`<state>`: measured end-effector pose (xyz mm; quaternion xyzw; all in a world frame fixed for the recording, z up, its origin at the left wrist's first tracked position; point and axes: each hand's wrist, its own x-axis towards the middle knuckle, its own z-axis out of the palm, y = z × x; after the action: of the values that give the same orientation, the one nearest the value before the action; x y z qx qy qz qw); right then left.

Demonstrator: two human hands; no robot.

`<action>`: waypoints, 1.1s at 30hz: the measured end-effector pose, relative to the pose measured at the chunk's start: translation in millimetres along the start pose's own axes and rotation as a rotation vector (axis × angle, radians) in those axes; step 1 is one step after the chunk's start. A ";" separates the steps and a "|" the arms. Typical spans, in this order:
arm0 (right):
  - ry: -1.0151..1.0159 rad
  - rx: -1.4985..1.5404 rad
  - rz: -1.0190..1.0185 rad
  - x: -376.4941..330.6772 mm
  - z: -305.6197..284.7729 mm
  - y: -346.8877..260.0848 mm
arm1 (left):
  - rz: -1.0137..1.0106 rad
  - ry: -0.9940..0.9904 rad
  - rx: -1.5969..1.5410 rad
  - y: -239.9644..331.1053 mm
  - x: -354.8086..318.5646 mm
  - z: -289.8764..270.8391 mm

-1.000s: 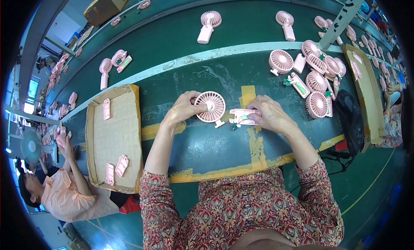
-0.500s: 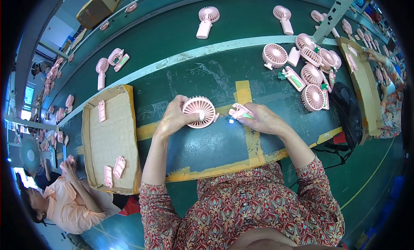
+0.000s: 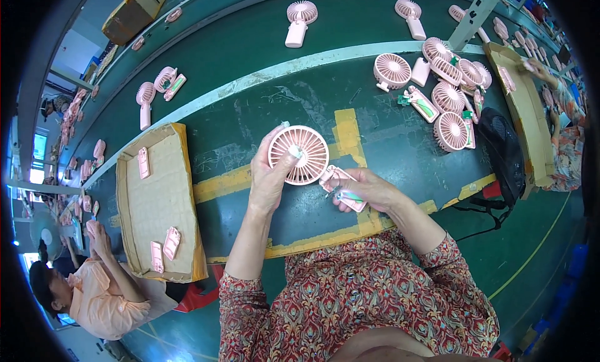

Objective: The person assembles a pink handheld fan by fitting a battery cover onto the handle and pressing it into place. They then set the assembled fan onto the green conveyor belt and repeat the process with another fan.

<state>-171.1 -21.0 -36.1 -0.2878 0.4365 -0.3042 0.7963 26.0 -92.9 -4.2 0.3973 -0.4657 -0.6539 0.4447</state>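
My left hand (image 3: 270, 176) grips a round pink fan head (image 3: 300, 154) by its rim, thumb across the grille, above the green table (image 3: 250, 118). My right hand (image 3: 365, 190) holds a pink fan handle shell (image 3: 340, 187) with a green circuit board showing inside it. The handle meets the fan head at its lower right edge. Both hands hover over yellow tape marks (image 3: 350, 137) on the table.
A pile of pink fan heads (image 3: 447, 90) lies at the right. A cardboard tray (image 3: 159, 203) with pink shells sits at the left, another tray (image 3: 522, 106) at far right. Finished fans (image 3: 299, 19) stand on the belt beyond. A co-worker (image 3: 94, 293) sits lower left.
Both hands have lifted the fan head and handle nearer to me and slightly left. The handle has turned from lying sideways to slanting under the fan head.
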 end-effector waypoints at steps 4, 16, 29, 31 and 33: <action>-0.115 0.111 -0.113 -10.0 1.9 7.1 | -0.022 -0.016 0.050 -1.2 -2.1 2.9; -0.054 0.029 -0.156 -11.7 7.3 15.1 | -0.065 -0.035 0.087 -10.9 1.7 5.1; 0.055 -0.011 -0.174 -8.4 16.6 9.3 | -0.128 -0.099 0.209 -13.8 16.2 0.2; 0.105 -0.007 -0.115 -5.6 16.5 10.5 | 0.031 -0.038 0.438 -20.4 16.7 -2.5; 0.161 0.072 -0.123 0.5 11.1 15.4 | 0.343 0.085 0.883 -12.7 14.2 7.4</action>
<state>-157.7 -9.2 -42.5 -0.2597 0.4694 -0.3904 0.7482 12.3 -102.4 -16.0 0.4921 -0.7394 -0.2938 0.3533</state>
